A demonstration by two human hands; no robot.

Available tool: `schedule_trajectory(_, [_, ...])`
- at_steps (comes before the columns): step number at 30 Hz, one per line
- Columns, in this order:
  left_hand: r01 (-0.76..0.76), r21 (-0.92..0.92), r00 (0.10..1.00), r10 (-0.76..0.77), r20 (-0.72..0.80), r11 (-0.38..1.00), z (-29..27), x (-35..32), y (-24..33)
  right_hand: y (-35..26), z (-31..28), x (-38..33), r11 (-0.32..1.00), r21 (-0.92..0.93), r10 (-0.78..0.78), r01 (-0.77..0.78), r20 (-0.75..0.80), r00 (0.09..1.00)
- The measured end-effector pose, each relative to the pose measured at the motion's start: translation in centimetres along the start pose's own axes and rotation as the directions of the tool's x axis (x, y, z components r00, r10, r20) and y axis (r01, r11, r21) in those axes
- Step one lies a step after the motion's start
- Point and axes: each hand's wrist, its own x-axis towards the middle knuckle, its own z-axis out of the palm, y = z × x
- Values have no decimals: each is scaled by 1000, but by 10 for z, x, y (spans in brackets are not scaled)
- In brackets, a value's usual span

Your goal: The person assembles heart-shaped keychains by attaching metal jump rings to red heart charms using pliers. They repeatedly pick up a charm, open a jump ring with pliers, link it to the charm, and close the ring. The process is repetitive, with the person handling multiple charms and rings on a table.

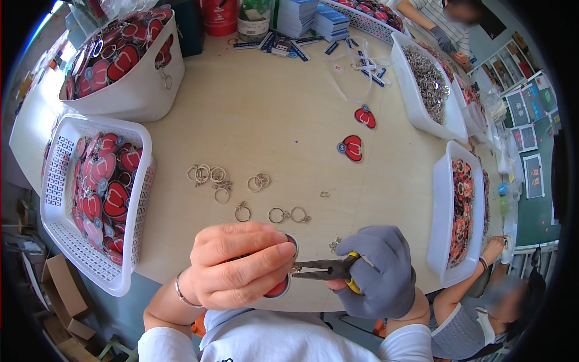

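Note:
My bare left hand point(238, 265) is closed on a red heart-shaped keychain charm point(279, 289), mostly covered by my fingers. In a grey glove, my right hand point(379, 273) is wrapped round long-nose pliers point(319, 269) with yellow grips. The tips of the pliers touch a small metal link at the charm's edge; whether they clamp it is too small to tell. Just beyond my hands lie several key rings with short chains point(242, 212). Small loose links point(335, 244) sit beside the glove. Two red heart charms point(351, 148) rest farther off on the table.
White baskets of red charms point(136, 199) stand at the left. At the right are a white tray of metal rings point(399, 51) and a bin of orange-red pieces point(443, 241). Blue card stacks point(297, 18) stand at the back. Co-workers sit along the right side.

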Motion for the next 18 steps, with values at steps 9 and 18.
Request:
schedule_trajectory(9, [-29,40,1000,29,1,999,-1,-2,2,-3,7,-6,997,-72,-11,10,-22,1000])
schedule_trajectory(18, [39,-85,999,-39,4,996,2,0,1,-1,2,-10,992,-114,-55,58,30,998])
